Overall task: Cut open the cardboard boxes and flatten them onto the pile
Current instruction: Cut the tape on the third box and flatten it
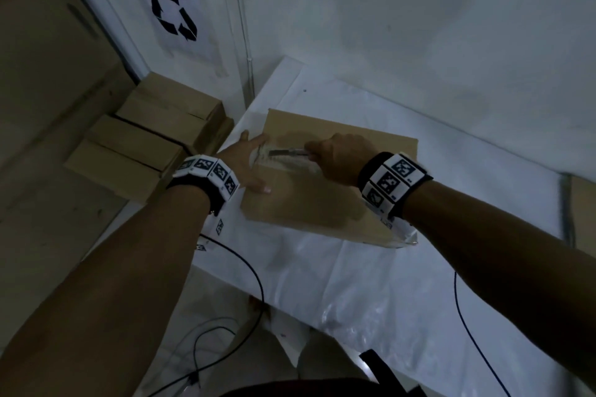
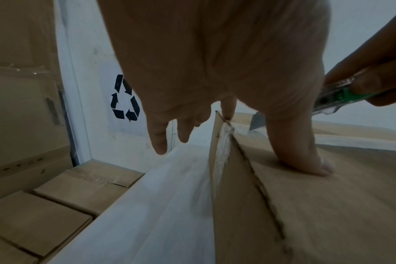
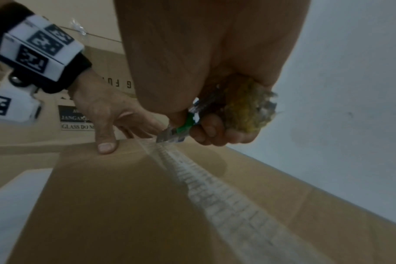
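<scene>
A brown cardboard box lies on the white table, with a strip of clear tape running along its top seam. My left hand steadies the box's left end: the thumb presses on the top and the straight fingers hang over the side. My right hand grips a green and clear utility knife. The blade tip rests on the tape near the left end. A yellowish crumpled wad shows in the right palm.
Several closed cardboard boxes are stacked on the floor left of the table, beside a tall carton. A recycling sign hangs on the wall. Clear plastic sheeting covers the table's near part. Black cables hang off its front edge.
</scene>
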A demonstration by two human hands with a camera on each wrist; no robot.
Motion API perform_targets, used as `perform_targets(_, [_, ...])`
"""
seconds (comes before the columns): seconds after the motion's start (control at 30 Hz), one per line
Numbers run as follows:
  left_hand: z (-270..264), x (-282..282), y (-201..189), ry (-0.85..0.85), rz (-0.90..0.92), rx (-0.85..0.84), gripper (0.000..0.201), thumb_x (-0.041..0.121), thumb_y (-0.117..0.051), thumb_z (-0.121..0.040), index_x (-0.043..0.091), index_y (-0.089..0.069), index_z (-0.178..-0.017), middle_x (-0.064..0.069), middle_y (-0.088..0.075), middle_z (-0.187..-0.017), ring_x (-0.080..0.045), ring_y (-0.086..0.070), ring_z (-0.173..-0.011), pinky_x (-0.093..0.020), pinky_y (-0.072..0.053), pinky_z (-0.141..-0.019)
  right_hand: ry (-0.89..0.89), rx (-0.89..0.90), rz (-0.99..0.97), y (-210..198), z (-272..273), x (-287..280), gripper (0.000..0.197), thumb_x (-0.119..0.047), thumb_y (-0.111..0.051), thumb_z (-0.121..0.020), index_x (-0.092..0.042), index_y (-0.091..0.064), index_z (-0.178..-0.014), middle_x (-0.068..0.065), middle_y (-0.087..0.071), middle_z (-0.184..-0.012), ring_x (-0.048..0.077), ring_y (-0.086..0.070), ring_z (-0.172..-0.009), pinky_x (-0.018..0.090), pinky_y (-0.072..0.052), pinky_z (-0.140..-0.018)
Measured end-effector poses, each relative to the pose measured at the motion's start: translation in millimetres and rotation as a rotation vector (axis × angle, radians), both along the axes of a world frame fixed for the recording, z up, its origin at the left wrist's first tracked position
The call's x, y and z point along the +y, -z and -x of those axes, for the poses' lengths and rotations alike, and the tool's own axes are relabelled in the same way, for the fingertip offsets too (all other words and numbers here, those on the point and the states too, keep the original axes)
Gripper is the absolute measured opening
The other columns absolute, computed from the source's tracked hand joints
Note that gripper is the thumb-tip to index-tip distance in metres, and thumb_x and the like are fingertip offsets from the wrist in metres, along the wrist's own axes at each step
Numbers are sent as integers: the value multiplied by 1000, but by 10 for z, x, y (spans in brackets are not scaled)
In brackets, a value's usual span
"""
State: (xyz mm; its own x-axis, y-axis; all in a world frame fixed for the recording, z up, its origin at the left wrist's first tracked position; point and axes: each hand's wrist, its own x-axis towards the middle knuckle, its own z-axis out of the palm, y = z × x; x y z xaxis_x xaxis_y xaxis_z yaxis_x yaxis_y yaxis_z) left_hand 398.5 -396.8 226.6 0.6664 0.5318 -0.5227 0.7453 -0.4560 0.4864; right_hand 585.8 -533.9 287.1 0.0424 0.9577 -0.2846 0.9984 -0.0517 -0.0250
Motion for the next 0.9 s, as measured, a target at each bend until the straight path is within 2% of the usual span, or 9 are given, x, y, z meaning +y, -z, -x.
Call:
perform_targets(0.13, [-50, -14, -1, -23, 4, 33, 124, 36, -89, -64, 36, -4, -154, -3, 13, -162, -25, -12, -148, -36, -26, -115, -32, -67, 25, -103, -204, -147, 26, -27, -36, -104, -18, -55, -120, 1, -43, -73, 23, -41, -59, 27, -26, -51])
perform_targets(0.23, [-58, -41, 26, -64, -3, 29, 125, 33, -90, -63, 38, -5, -153, -1, 12, -162, -24, -12, -148, -33, -24, -114, -20, -32, 45, -179, -290, -227, 24, -25, -38, -103, -17, -55, -118, 3, -47, -77, 23, -43, -62, 29, -30, -56])
perform_targets(0.37, [-24, -35, 80, -113, 26, -8, 127, 35, -92, -59, 44, -6, -152, 2, 6, -163, -22, -13, -148, -33, -23, -115, 12, 84, -54, -192, -114, -132, 28, -31, -34, -104, -15, -54, -116, 9, -55, -81, 25, -42, -62, 30, -29, -56])
perform_targets(0.47, [-1, -40, 91, -126, 8, -17, 127, 38, -92, -59, 43, -6, -152, 1, 2, -163, -21, -15, -148, -31, -22, -114, 11, 121, -29, -148, 110, 2, 25, -27, -38, -103, -14, -55, -117, 5, -46, -77, 22, -37, -56, 29, -22, -49])
perform_targets(0.6, [31, -31, 126, -150, 24, -46, 129, 39, -93, -56, 43, -6, -152, 1, 0, -163, -20, -15, -147, -28, -22, -113, 0, 114, 50, -108, 219, 70, 24, -23, -39, -103, -12, -56, -115, 1, -41, -75, 12, -31, -52, 26, -19, -45])
perform_targets(0.73, [20, -14, 122, -142, 40, -33, 130, 40, -93, -55, 44, -5, -152, 0, 2, -163, -21, -14, -148, -30, -24, -111, -24, 78, 59, -120, 202, 126, 25, -24, -40, -102, -13, -56, -118, 3, -42, -76, 13, -31, -52, 24, -20, -45])
perform_targets(0.9, [19, 3, 80, -111, 73, -21, 130, 39, -91, -59, 42, 0, -152, -3, 6, -163, -22, -12, -148, -34, -24, -114, -49, 28, 80, -147, 183, 145, 26, -24, -39, -102, -12, -56, -118, 0, -37, -67, 17, -34, -51, 25, -20, -45])
